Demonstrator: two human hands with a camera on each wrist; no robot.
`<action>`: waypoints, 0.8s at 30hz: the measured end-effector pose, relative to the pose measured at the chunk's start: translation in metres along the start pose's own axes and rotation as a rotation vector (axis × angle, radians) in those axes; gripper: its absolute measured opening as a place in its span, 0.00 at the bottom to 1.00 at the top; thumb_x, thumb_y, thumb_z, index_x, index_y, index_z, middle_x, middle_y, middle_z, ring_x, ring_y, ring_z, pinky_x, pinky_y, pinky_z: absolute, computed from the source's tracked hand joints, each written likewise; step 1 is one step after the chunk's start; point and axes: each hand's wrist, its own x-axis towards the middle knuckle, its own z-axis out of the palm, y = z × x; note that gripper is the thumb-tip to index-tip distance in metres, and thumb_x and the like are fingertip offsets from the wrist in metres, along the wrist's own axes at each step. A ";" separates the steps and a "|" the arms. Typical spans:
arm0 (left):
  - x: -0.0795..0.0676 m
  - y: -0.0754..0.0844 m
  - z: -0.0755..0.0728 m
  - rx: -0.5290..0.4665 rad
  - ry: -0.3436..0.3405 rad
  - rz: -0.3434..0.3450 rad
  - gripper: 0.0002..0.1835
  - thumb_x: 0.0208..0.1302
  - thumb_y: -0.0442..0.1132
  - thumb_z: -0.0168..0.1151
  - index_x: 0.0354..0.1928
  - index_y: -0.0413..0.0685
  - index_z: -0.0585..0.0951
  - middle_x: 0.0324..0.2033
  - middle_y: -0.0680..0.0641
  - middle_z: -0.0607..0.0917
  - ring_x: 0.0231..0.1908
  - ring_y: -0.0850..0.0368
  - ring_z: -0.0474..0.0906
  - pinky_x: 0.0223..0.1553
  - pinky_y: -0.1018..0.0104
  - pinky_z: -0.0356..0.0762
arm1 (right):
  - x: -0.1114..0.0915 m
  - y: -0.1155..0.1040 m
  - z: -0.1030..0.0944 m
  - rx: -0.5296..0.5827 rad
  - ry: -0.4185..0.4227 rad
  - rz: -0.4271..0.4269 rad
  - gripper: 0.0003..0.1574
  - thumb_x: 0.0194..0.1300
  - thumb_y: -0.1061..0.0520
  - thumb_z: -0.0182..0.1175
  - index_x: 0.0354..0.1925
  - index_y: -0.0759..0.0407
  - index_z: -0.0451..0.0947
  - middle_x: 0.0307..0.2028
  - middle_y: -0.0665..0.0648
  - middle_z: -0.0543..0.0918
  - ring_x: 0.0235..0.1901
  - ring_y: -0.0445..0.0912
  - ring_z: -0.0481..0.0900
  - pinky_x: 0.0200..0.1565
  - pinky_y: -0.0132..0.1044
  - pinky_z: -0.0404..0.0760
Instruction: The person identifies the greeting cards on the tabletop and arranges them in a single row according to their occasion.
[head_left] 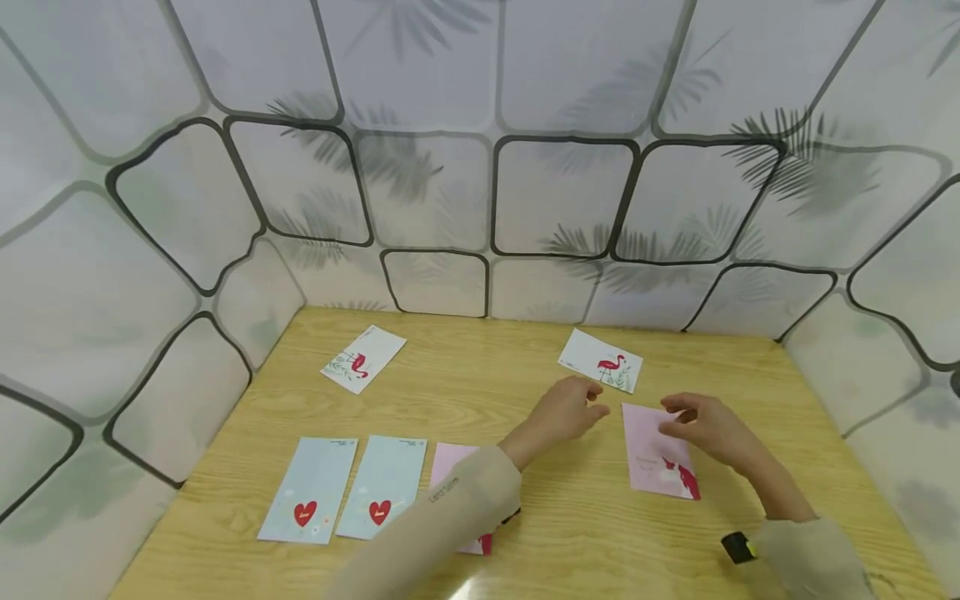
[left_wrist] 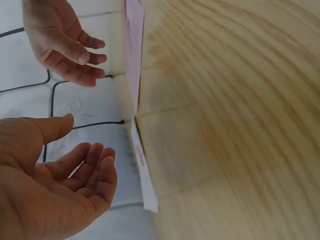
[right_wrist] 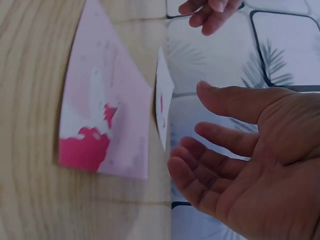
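My right hand (head_left: 708, 427) hovers over a pink card (head_left: 651, 454) at the right of the table, fingers loosely bent and holding nothing. In the right wrist view the card (right_wrist: 100, 115) shows a deep pink patch at one corner, and the hand (right_wrist: 250, 160) is apart from it. My left hand (head_left: 566, 408) is in the air just left of that card, thumb and fingers apart around nothing. Close beyond it lies a white flamingo card (head_left: 600, 360). The left wrist view shows the left palm (left_wrist: 60, 180) with relaxed fingers.
Two light blue cards with red hearts, one leftmost (head_left: 309, 492) and one beside it (head_left: 384, 487), lie at front left. Another pink card (head_left: 448, 460) is partly hidden under my left sleeve. A second flamingo card (head_left: 363, 360) lies at back left. A patterned cloth wall (head_left: 435, 200) encloses the wooden table (head_left: 480, 375).
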 end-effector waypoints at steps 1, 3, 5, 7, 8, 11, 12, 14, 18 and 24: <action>0.004 0.002 0.005 0.015 0.002 -0.012 0.20 0.73 0.47 0.65 0.62 0.46 0.83 0.53 0.50 0.86 0.53 0.60 0.81 0.53 0.70 0.78 | 0.000 0.002 0.001 -0.030 0.008 0.009 0.32 0.67 0.57 0.70 0.60 0.79 0.75 0.53 0.73 0.82 0.46 0.58 0.82 0.41 0.40 0.83; 0.010 0.005 0.015 0.031 0.007 -0.037 0.21 0.72 0.47 0.67 0.62 0.47 0.83 0.53 0.52 0.86 0.53 0.61 0.81 0.54 0.71 0.77 | 0.001 0.006 0.003 -0.078 0.015 0.036 0.35 0.65 0.55 0.72 0.60 0.79 0.74 0.55 0.75 0.80 0.47 0.61 0.82 0.42 0.46 0.84; 0.015 0.009 0.024 0.054 0.013 -0.052 0.22 0.71 0.48 0.68 0.62 0.47 0.83 0.52 0.52 0.86 0.53 0.62 0.80 0.54 0.72 0.76 | 0.001 0.008 0.004 -0.106 0.010 0.058 0.38 0.64 0.54 0.73 0.61 0.79 0.73 0.57 0.77 0.78 0.49 0.64 0.81 0.45 0.53 0.84; 0.019 0.011 0.031 0.079 0.017 -0.045 0.23 0.69 0.47 0.70 0.62 0.46 0.83 0.53 0.51 0.85 0.55 0.61 0.80 0.56 0.72 0.75 | 0.001 0.010 0.006 -0.123 -0.003 0.075 0.41 0.63 0.53 0.74 0.63 0.79 0.71 0.59 0.78 0.76 0.51 0.67 0.79 0.46 0.57 0.83; 0.021 0.012 0.033 0.076 0.017 -0.044 0.23 0.69 0.46 0.71 0.62 0.45 0.82 0.54 0.50 0.85 0.56 0.61 0.79 0.57 0.72 0.75 | 0.001 0.011 0.006 -0.130 -0.011 0.079 0.43 0.63 0.52 0.74 0.63 0.79 0.70 0.59 0.79 0.75 0.52 0.68 0.79 0.47 0.59 0.83; 0.024 0.014 0.039 0.063 0.008 -0.046 0.26 0.67 0.45 0.73 0.63 0.43 0.81 0.56 0.48 0.83 0.58 0.58 0.78 0.60 0.72 0.73 | 0.004 0.014 0.009 -0.148 -0.033 0.073 0.47 0.61 0.52 0.76 0.65 0.80 0.68 0.61 0.81 0.72 0.54 0.71 0.76 0.51 0.63 0.80; 0.025 0.015 0.041 0.059 0.006 -0.051 0.26 0.66 0.44 0.74 0.63 0.43 0.81 0.57 0.47 0.83 0.59 0.58 0.77 0.61 0.71 0.73 | 0.005 0.014 0.010 -0.154 -0.042 0.075 0.48 0.61 0.52 0.76 0.65 0.80 0.67 0.61 0.81 0.72 0.55 0.72 0.76 0.52 0.65 0.79; 0.026 0.015 0.044 0.062 -0.002 -0.070 0.26 0.64 0.44 0.74 0.62 0.43 0.81 0.56 0.48 0.82 0.58 0.58 0.77 0.60 0.70 0.73 | 0.006 0.014 0.013 -0.161 -0.061 0.077 0.50 0.59 0.51 0.77 0.66 0.80 0.66 0.62 0.81 0.70 0.58 0.73 0.73 0.56 0.67 0.76; 0.026 0.014 0.053 0.178 -0.006 -0.063 0.20 0.61 0.45 0.76 0.51 0.44 0.85 0.51 0.49 0.82 0.53 0.59 0.76 0.56 0.70 0.75 | 0.007 0.013 0.020 -0.215 -0.087 0.051 0.52 0.56 0.51 0.79 0.64 0.82 0.67 0.62 0.83 0.71 0.61 0.76 0.70 0.60 0.70 0.70; 0.028 0.018 0.060 0.345 -0.028 -0.051 0.25 0.59 0.53 0.77 0.53 0.49 0.84 0.56 0.51 0.79 0.56 0.58 0.72 0.55 0.65 0.77 | 0.008 0.011 0.027 -0.378 -0.057 -0.020 0.49 0.52 0.52 0.81 0.59 0.82 0.71 0.57 0.82 0.75 0.57 0.77 0.72 0.59 0.70 0.70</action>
